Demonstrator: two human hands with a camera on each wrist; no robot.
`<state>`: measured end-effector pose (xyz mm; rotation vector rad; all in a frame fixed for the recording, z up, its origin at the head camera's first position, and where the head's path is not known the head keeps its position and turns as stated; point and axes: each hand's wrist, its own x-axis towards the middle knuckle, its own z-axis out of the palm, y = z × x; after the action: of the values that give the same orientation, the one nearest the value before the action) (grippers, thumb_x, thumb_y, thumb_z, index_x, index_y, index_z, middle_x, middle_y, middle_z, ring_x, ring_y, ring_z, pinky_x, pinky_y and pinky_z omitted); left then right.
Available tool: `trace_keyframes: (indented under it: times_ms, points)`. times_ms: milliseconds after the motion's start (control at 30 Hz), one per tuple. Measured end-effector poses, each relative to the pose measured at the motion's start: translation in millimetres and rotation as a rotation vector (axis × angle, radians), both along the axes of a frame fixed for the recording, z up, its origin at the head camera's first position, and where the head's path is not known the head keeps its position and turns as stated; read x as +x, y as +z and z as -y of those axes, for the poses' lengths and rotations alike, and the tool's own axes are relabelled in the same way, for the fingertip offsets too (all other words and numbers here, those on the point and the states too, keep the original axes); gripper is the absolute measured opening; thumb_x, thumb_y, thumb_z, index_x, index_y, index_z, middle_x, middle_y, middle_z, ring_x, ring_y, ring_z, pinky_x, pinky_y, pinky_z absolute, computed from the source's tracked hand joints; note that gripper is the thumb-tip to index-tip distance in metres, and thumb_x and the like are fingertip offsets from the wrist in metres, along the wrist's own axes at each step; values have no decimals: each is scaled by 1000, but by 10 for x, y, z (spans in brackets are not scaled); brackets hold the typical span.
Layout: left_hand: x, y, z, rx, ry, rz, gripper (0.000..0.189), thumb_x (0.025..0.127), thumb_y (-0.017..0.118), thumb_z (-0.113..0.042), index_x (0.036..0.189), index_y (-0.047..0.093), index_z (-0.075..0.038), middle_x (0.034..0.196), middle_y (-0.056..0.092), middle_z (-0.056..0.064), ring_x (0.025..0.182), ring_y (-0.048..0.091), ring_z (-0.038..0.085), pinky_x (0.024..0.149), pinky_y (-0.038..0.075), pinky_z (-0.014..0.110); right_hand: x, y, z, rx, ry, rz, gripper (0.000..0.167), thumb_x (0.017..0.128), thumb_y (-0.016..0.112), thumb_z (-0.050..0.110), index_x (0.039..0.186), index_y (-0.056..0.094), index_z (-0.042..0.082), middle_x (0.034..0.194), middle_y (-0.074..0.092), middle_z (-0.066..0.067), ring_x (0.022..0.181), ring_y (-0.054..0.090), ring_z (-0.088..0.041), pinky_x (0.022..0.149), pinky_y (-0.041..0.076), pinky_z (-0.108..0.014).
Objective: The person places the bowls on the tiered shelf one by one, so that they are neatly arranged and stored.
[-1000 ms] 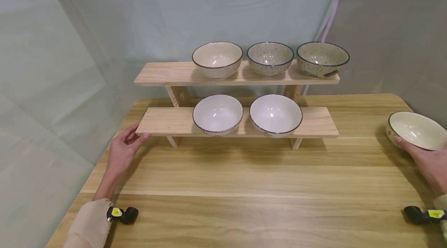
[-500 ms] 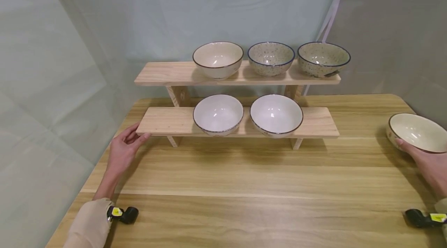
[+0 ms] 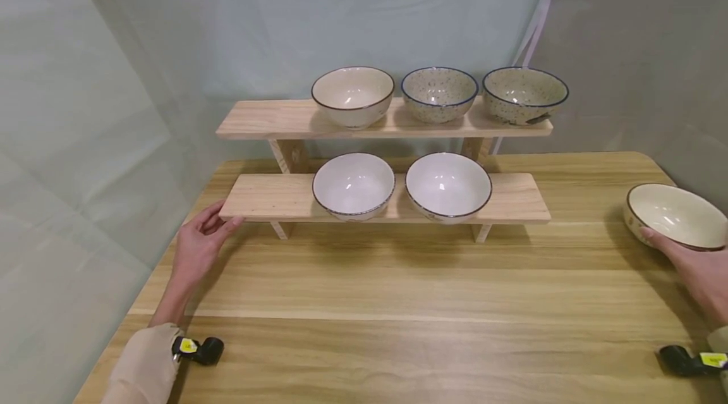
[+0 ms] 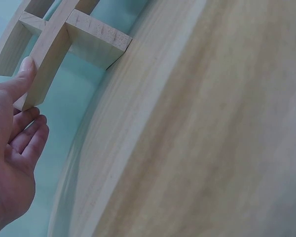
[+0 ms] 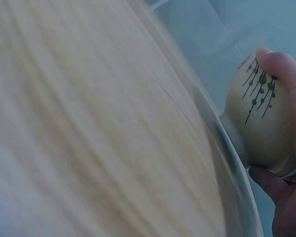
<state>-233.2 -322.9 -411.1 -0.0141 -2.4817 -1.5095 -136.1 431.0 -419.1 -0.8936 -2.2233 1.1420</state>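
Observation:
My left hand pinches the left end of the lower plank of a two-tier wooden shelf. In the left wrist view, the thumb lies on one face of the plank and the fingers lie beneath it. At the far right, my right hand grips a cream bowl with a brown rim, thumb on its near side. Green hanging sprigs decorate the bowl's outer wall in the right wrist view. Its foot is close to the tabletop; whether they touch I cannot tell.
Two white bowls, left and right, stand on the lower tier. The upper tier bears a cream bowl and two speckled blue-rimmed bowls, one middle and one right. The shelf stands on a wooden table before fabric walls.
The right hand and its bowl have shifted very slightly left. My left hand keeps its hold on the shelf end, and the other bowls stay put.

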Motion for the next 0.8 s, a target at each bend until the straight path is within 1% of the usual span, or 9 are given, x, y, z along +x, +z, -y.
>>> trace_keyframes:
  times_ms: [133,233,333,433,467,567,667,800]
  points:
    - [5,7,-2,-8,1,-6,65,101,72,-26,153,46,4,141,56,31,102,59,-10,83,50,9,4,3,9,-21,39,-38,99,84,84,24,164,26,23,157,34,-6,135,36,-3,113,25,-17]
    - [8,10,-3,-5,-2,-3,65,101,72,-26,153,46,4,141,56,31,102,59,-10,83,50,9,22,20,22,-30,86,-47,102,86,82,24,166,19,22,162,27,-11,139,31,-4,116,21,-19]
    - [9,13,-4,-2,0,2,66,101,72,-26,153,45,4,142,55,31,102,59,-10,83,50,9,44,48,45,-29,133,-27,109,89,79,27,168,4,20,169,10,-18,149,18,-12,121,14,-24]
    - [11,18,-5,0,4,6,66,101,72,-26,153,45,4,142,54,31,102,59,-10,83,50,9,67,82,78,-9,178,1,114,91,76,30,167,-9,16,169,-3,-23,153,7,-26,123,7,-30]
    - [12,19,-6,1,4,7,66,101,72,-26,153,45,4,143,54,31,102,59,-10,84,50,9,77,95,88,7,191,11,115,92,76,31,166,-10,15,169,-6,-24,153,4,-31,123,5,-32]
    - [14,23,-7,3,2,10,67,101,71,-27,154,44,4,143,53,32,103,58,-11,84,50,9,104,130,131,45,220,28,115,92,75,32,166,-12,14,169,-8,-24,153,2,-35,124,3,-35]
    - [13,26,-10,6,2,10,67,101,71,-27,154,44,5,143,53,33,103,58,-11,84,50,9,126,162,182,67,237,26,115,92,75,32,166,-11,14,170,-10,-21,153,0,-35,124,2,-35]
    - [11,24,-17,4,3,4,66,101,71,-27,153,45,5,143,53,33,103,58,-11,83,50,9,132,192,258,97,240,-14,113,90,78,28,167,-3,15,168,0,-26,152,9,-36,122,9,-28]
